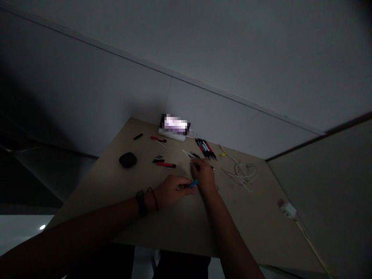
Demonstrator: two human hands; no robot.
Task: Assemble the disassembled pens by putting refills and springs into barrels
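Note:
My left hand [171,189], with a dark watch on its wrist, is closed round a blue pen barrel [193,183] that points to the right. Just beyond it, my right hand [204,175] is bent down near the tabletop with its fingers pinched together; what they hold, if anything, is hidden. Thin white pen refills [186,154] and a dark pen part [195,155] lie right at its fingertips. A row of assembled-looking pens [205,148] in red, blue, white and black lies behind the right hand. To the left are a red pen barrel [166,165] and small black pieces [158,160].
A lit phone [174,124] leans on a white block [171,135] by the wall. A round black case [128,159], another red pen piece [158,138] and a black piece [138,136] lie left. A coiled white cable [242,173] and a plug [287,209] are right.

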